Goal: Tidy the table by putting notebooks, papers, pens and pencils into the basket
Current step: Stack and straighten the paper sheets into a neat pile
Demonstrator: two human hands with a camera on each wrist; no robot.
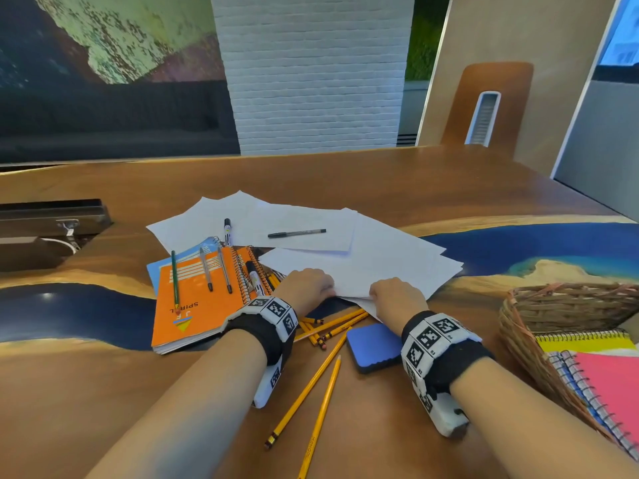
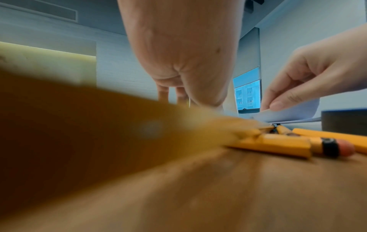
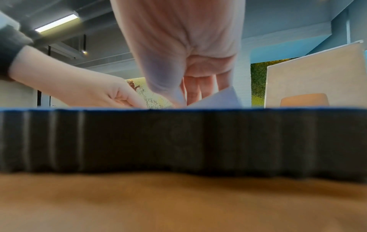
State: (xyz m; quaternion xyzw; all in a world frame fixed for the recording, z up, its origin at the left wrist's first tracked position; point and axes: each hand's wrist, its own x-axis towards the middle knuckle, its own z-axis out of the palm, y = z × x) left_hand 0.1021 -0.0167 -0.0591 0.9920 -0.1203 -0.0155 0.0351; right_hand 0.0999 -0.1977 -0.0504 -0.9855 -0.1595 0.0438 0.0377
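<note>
Loose white papers (image 1: 373,261) lie fanned across the table's middle. My left hand (image 1: 326,288) has its fingers curled at the near edge of the papers, thumb and forefinger pinched there. My right hand (image 1: 375,296) pinches the same edge, thumb over a lifted corner (image 2: 294,114). An orange spiral notebook (image 1: 193,312) lies to the left with several pens (image 1: 224,274) on it. A black pen (image 1: 296,233) and a marker (image 1: 227,230) rest on the sheets. Yellow pencils (image 1: 311,382) are scattered under and near my wrists. The wicker basket (image 1: 518,333) stands at the right.
A blue eraser block (image 1: 375,347) lies just under my right wrist and fills the right wrist view (image 3: 178,138). The basket holds a pink notebook (image 1: 615,382) and a yellow one (image 1: 587,342). A cable recess (image 1: 52,233) is cut into the table at far left.
</note>
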